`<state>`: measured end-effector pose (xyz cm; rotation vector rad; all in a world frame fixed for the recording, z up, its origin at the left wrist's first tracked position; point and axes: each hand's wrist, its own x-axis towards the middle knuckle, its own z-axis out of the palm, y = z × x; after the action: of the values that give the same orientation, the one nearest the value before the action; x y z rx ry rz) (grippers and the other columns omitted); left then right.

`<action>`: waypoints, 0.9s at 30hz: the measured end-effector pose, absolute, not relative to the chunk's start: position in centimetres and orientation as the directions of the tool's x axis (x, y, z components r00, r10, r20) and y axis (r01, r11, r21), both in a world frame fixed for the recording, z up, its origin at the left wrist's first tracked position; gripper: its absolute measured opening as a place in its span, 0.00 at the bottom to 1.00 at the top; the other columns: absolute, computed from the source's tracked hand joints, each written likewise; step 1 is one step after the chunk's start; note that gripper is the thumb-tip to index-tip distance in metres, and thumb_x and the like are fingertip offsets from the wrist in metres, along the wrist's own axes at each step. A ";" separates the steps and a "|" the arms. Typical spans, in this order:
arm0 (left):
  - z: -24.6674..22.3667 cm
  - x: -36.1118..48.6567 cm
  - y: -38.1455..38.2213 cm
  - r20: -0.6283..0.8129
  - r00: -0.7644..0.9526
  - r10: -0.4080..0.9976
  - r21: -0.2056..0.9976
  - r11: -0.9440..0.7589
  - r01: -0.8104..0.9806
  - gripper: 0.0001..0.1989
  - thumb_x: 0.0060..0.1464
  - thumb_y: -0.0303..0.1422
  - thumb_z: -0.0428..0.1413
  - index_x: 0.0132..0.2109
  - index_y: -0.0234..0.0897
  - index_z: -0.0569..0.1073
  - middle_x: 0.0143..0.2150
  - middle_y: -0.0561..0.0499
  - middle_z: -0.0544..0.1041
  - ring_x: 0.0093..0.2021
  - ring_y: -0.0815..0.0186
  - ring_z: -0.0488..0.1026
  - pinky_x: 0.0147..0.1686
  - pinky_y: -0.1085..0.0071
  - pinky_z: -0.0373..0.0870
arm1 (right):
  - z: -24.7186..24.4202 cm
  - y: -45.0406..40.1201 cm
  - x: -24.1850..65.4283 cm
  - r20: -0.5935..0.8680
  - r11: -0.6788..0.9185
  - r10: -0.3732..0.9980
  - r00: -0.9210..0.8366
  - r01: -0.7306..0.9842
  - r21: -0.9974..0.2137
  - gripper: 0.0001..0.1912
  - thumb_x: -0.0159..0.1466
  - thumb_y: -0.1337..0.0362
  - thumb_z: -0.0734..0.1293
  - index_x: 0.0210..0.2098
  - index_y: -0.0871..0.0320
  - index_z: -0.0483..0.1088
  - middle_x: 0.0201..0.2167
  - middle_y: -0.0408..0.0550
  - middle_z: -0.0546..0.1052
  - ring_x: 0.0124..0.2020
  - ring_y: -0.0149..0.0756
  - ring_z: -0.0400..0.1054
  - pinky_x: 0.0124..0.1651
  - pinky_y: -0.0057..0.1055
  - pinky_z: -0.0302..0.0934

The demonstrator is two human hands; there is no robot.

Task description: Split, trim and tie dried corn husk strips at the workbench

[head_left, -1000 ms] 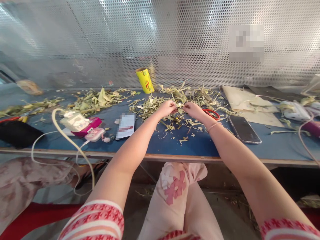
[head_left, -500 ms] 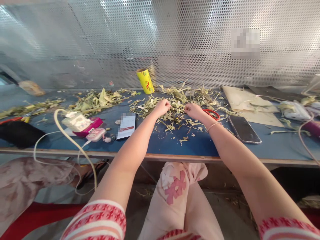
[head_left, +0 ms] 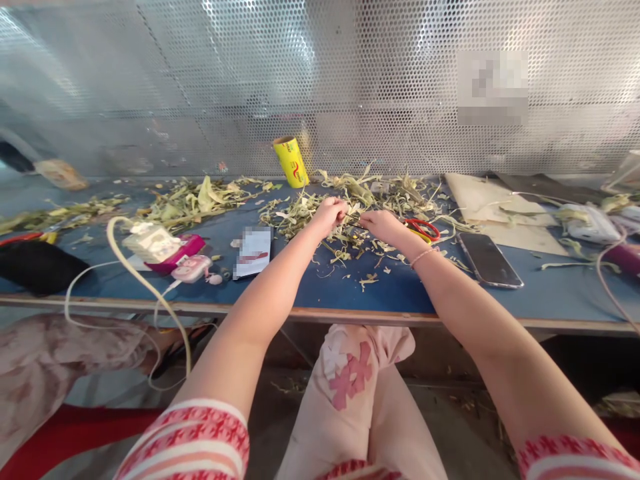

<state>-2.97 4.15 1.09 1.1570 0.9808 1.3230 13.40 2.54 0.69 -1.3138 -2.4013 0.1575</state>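
Note:
Both of my hands are over a heap of pale green-yellow leafy scraps (head_left: 350, 190) on the blue tabletop. My left hand (head_left: 331, 215) has its fingers curled closed; whatever is in them is too small to make out. Close by on the right, my right hand (head_left: 380, 225) is pinched shut, its fingertips pointing at the left hand with a small gap between. What it grips is also hidden. Red-and-yellow handled scissors (head_left: 425, 230) lie just beside the right hand, partly covered by it.
A yellow tube (head_left: 291, 163) stands behind the heap against the perforated metal panel (head_left: 360, 80). A lit phone (head_left: 254, 253) and a pink device with cables (head_left: 193, 269) lie left; a dark phone (head_left: 490, 260) and cardboard (head_left: 487, 207) lie right. Another person's leg (head_left: 75, 360) shows lower left.
My right hand has shifted slightly left towards my left hand, uncovering more of the scissors' handles. The left hand has turned a little and moved slightly right.

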 end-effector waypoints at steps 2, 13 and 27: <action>1.2 -3.3 4.2 0.076 0.021 0.997 0.976 -0.070 -0.208 0.14 0.56 0.20 0.49 0.24 0.34 0.60 0.16 0.59 0.59 0.17 0.78 0.56 0.21 0.80 0.52 | 0.8 2.4 13.1 0.266 0.579 0.814 -0.517 0.758 -0.300 0.12 0.65 0.64 0.59 0.31 0.59 0.72 0.30 0.47 0.77 0.32 0.33 0.66 0.36 0.25 0.53; 1.0 -4.0 4.8 -0.058 0.034 0.998 0.937 0.066 -0.342 0.17 0.56 0.17 0.47 0.21 0.33 0.58 0.15 0.57 0.59 0.16 0.78 0.57 0.20 0.81 0.53 | 1.0 2.0 13.6 0.187 0.745 0.667 -0.721 0.651 -0.147 0.12 0.63 0.70 0.57 0.31 0.58 0.71 0.30 0.47 0.75 0.31 0.33 0.64 0.36 0.26 0.52; 1.0 -2.9 3.4 0.051 0.164 0.985 0.995 -0.036 -0.093 0.08 0.55 0.16 0.49 0.32 0.30 0.68 0.24 0.53 0.72 0.21 0.76 0.66 0.27 0.78 0.62 | 0.4 3.1 14.4 0.524 0.651 0.712 -0.467 0.719 -0.245 0.12 0.67 0.66 0.56 0.36 0.60 0.71 0.35 0.53 0.76 0.39 0.39 0.69 0.43 0.30 0.58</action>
<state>-2.93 3.45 0.99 1.2484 1.0000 1.1577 14.40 3.14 0.44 -1.1071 -2.2691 -0.0132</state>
